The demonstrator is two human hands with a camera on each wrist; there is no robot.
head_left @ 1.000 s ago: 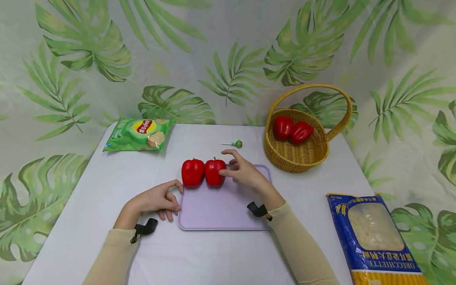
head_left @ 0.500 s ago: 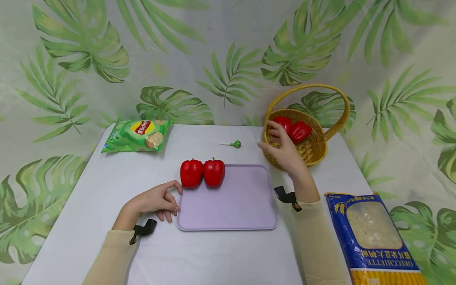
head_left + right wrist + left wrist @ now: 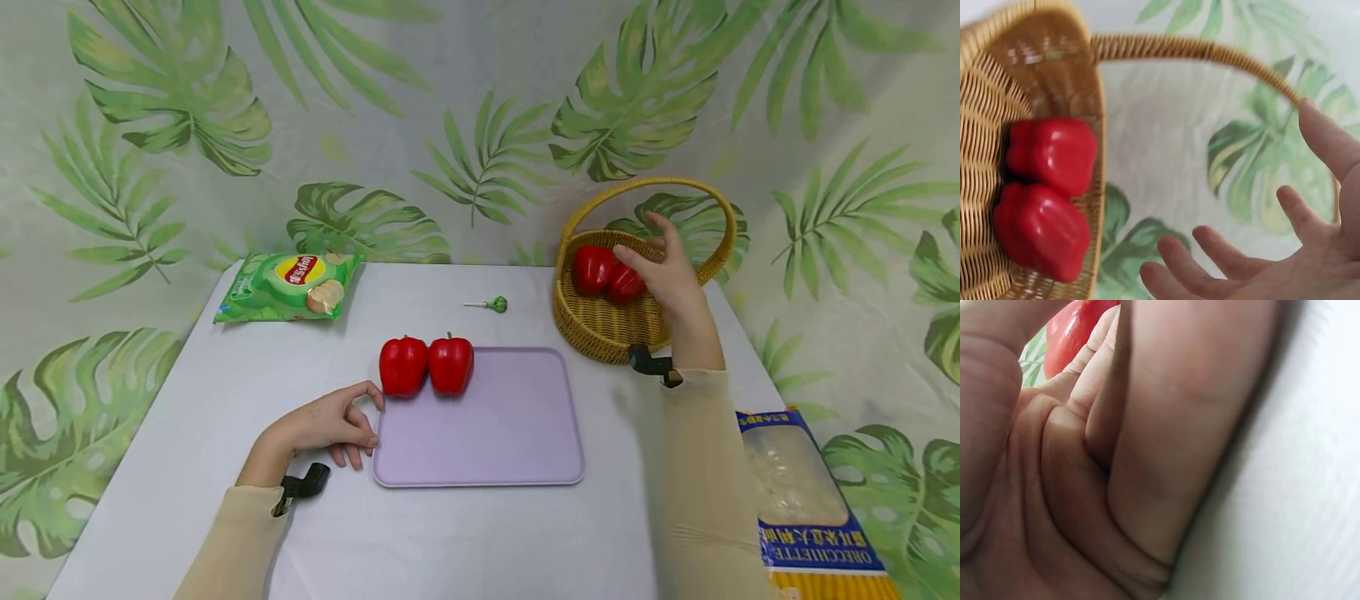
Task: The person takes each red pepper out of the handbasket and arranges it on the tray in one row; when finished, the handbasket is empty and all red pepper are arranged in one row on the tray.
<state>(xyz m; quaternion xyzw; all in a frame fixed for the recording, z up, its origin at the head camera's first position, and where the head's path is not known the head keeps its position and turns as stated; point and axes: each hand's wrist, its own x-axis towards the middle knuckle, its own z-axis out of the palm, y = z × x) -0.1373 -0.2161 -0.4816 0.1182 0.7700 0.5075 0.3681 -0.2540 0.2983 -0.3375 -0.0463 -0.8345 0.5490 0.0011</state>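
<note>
My left hand rests at the left rim of a pale purple tray, fingers loosely bent, with index finger and thumb at the edge. Two red bell peppers, one left and one right, stand side by side at the tray's far left corner. Over the right side of a wicker basket, my right hand is raised with spread fingers and holds nothing. Inside the basket lie two more red bell peppers, partly behind that hand in the head view. The arched handle passes beyond my fingers.
A green chip bag lies at the table's back left. A lollipop lies between bag and basket. At the right edge, a blue orecchiette pasta bag is partly covered by my right sleeve.
My right hand has left the right-hand pepper on the tray and moved right and away from me, past the basket's left side to its right side. The left hand has stayed put.
</note>
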